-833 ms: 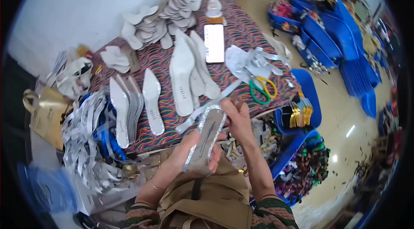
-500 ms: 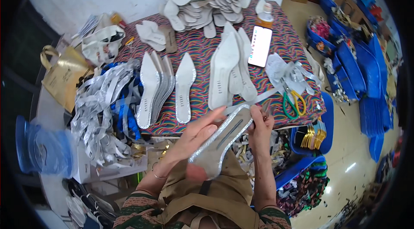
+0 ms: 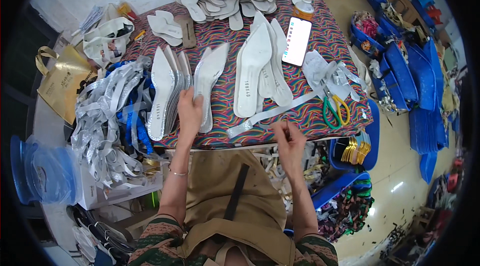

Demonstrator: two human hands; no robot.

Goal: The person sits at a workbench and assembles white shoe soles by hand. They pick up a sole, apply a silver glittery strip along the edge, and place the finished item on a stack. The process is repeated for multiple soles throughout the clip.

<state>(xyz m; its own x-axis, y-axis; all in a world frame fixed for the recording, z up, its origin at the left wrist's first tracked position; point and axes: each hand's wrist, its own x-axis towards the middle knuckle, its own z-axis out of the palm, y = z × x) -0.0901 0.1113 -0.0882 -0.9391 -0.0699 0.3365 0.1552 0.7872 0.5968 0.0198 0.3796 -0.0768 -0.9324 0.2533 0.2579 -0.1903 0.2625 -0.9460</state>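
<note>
My left hand (image 3: 190,116) grips the heel end of a pale insole with glittery silver edging (image 3: 212,68), thumb over its edge. That insole lies partly over another at the middle of the table. Close to its left, several similar silver-edged insoles (image 3: 161,96) are fanned in a row. My right hand (image 3: 290,141) is at the table's front edge, its fingers curled together; whether anything small is between them is hidden. A silver ribbon strip (image 3: 280,111) lies just beyond it, running toward scissors with green and yellow handles (image 3: 334,111). Plain pale insoles (image 3: 252,78) lie between my hands, farther back.
On the patterned tablecloth (image 3: 220,138) are a phone (image 3: 296,41), a bottle (image 3: 303,8) and a heap of insoles (image 3: 225,1). Silver and blue ribbons (image 3: 110,126) pile at the left. Blue bins (image 3: 345,201) of scraps stand right of my lap.
The silver-edged insole went from both hands above my lap to the table's middle, carried by my left hand. My right hand let go of it and stayed near the front edge.
</note>
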